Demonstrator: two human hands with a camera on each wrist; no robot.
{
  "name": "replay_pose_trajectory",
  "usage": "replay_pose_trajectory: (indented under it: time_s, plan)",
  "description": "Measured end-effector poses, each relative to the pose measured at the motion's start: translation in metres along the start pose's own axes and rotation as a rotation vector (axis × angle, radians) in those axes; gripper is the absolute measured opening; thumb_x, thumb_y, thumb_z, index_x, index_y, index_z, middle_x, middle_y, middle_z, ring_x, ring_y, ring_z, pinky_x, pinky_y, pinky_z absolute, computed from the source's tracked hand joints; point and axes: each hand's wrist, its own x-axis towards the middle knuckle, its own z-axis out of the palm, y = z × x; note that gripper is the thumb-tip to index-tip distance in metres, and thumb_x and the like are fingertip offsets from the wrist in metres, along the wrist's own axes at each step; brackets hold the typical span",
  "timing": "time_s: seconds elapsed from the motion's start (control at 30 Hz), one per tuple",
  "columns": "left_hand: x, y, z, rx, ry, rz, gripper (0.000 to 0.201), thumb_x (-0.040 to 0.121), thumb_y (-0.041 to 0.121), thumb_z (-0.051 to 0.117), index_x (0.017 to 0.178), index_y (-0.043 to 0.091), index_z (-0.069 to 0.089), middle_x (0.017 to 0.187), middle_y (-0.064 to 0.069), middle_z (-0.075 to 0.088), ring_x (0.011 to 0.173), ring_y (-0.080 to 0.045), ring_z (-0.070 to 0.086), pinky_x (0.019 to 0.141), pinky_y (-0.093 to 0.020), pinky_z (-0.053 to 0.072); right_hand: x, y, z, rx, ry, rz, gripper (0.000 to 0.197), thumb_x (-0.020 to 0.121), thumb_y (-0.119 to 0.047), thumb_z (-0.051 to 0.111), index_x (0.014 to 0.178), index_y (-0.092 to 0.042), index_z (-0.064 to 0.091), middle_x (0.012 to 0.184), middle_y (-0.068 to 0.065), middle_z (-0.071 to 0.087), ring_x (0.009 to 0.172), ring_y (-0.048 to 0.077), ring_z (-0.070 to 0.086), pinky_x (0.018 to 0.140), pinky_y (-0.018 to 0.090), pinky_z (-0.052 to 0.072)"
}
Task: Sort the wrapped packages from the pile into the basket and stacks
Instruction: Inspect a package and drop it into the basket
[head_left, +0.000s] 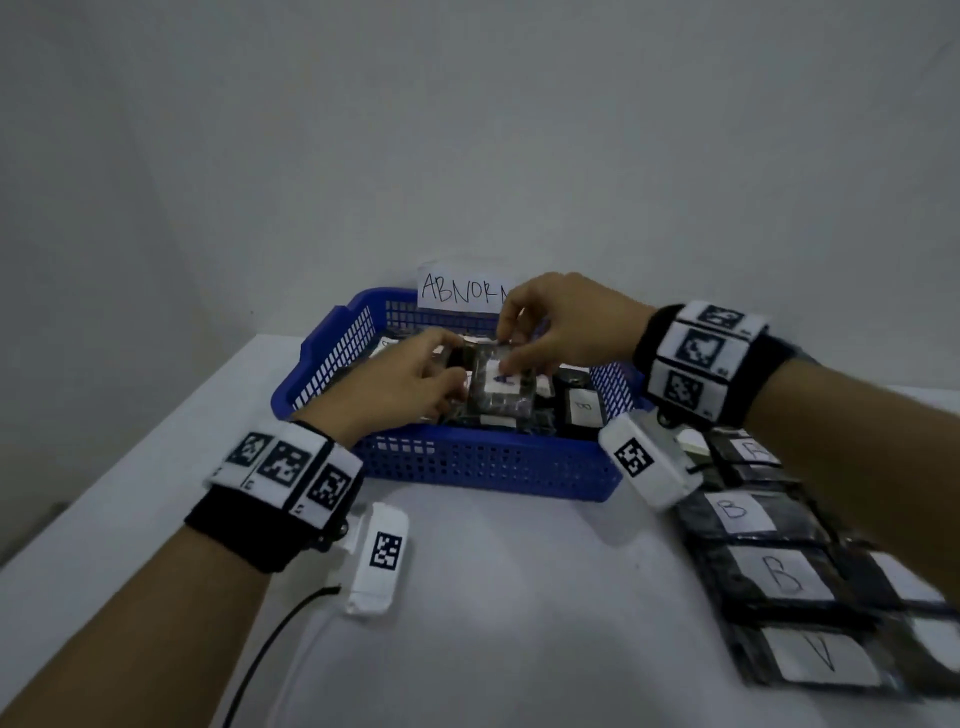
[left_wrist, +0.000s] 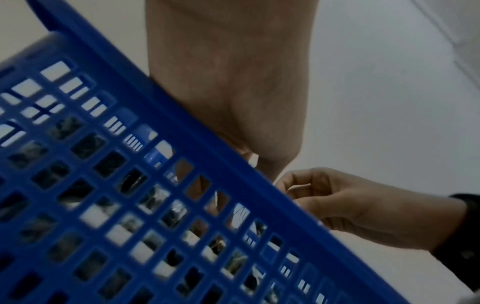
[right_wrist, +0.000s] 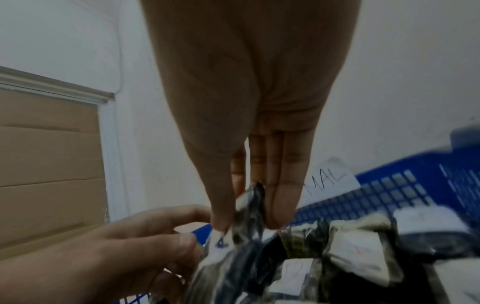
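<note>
A blue slotted basket (head_left: 467, 467) stands at the back of the white table and holds several black wrapped packages with white labels. Both hands are over it, holding one black wrapped package (head_left: 506, 400) tilted above the others. My right hand (head_left: 506, 353) pinches the package's top edge between thumb and fingers, which shows plainly in the right wrist view (right_wrist: 249, 222). My left hand (head_left: 452, 374) curls round the package's left edge (right_wrist: 221, 244). In the left wrist view the basket wall (left_wrist: 155, 123) hides the left fingers.
A paper sign (head_left: 457, 293) reading "ABNORM…" stands at the basket's back rim. Flat black packages labelled B (head_left: 748, 512) and A (head_left: 821, 660) lie in rows at the right. A black cable (head_left: 280, 639) runs off the front left. Cardboard boxes (right_wrist: 46, 154) stand beyond the table.
</note>
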Motion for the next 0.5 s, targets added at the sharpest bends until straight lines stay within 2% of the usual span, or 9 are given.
replay_pose_trajectory:
  time_s: [0.07, 0.13, 0.23, 0.3, 0.43, 0.5]
  plan:
    - [0.004, -0.002, 0.000, 0.079, -0.076, -0.050, 0.038, 0.104, 0.036, 0.045, 0.141, 0.028, 0.042, 0.111, 0.001, 0.070, 0.094, -0.014, 0.071, 0.093, -0.044, 0.056, 0.015, 0.001, 0.007, -0.016, -0.160, 0.025, 0.029, 0.079, -0.026, 0.086, 0.098, -0.015, 0.066, 0.090, 0.003, 0.075, 0.061, 0.013, 0.073, 0.058, 0.022, 0.056]
    - [0.008, 0.001, 0.001, 0.137, -0.137, -0.115, 0.038, 0.104, 0.045, 0.037, 0.140, 0.031, 0.042, 0.121, 0.001, 0.064, 0.105, -0.017, 0.064, 0.100, -0.046, 0.050, 0.023, 0.001, 0.013, -0.029, -0.262, 0.036, 0.027, 0.080, -0.022, 0.086, 0.093, -0.014, 0.064, 0.090, 0.005, 0.075, 0.059, 0.012, 0.073, 0.056, 0.021, 0.056]
    - [0.012, 0.004, 0.002, 0.128, -0.232, -0.200, 0.042, 0.102, 0.056, 0.030, 0.133, 0.033, 0.046, 0.131, -0.001, 0.059, 0.119, -0.020, 0.056, 0.107, -0.048, 0.041, 0.032, -0.001, 0.020, -0.050, -0.375, 0.046, 0.027, 0.080, -0.022, 0.086, 0.090, -0.016, 0.062, 0.086, 0.002, 0.075, 0.069, 0.019, 0.076, 0.063, 0.025, 0.059]
    - [0.010, 0.005, 0.001, 0.105, -0.244, -0.227, 0.048, 0.103, 0.056, 0.025, 0.137, 0.030, 0.046, 0.137, -0.001, 0.055, 0.125, -0.020, 0.051, 0.111, -0.048, 0.037, 0.037, -0.001, 0.023, -0.082, -0.431, 0.047, 0.025, 0.080, -0.024, 0.085, 0.090, -0.016, 0.064, 0.085, 0.001, 0.075, 0.075, 0.022, 0.076, 0.067, 0.027, 0.061]
    - [0.010, 0.004, 0.001, 0.106, -0.246, -0.272, 0.061, 0.102, 0.061, 0.021, 0.151, 0.028, 0.034, 0.153, 0.000, 0.043, 0.139, -0.023, 0.041, 0.117, -0.048, 0.029, 0.042, -0.001, 0.025, -0.252, -0.495, 0.024, 0.013, 0.085, -0.027, 0.080, 0.094, -0.023, 0.072, 0.079, -0.007, 0.073, 0.067, 0.008, 0.068, 0.066, 0.023, 0.052]
    - [0.013, 0.002, 0.001, 0.095, -0.247, -0.294, 0.062, 0.102, 0.061, 0.021, 0.154, 0.028, 0.029, 0.157, 0.000, 0.038, 0.143, -0.024, 0.036, 0.119, -0.048, 0.026, 0.041, -0.001, 0.024, -0.266, -0.515, 0.024, 0.010, 0.086, -0.028, 0.078, 0.094, -0.025, 0.072, 0.076, -0.009, 0.070, 0.066, 0.006, 0.065, 0.065, 0.022, 0.049]
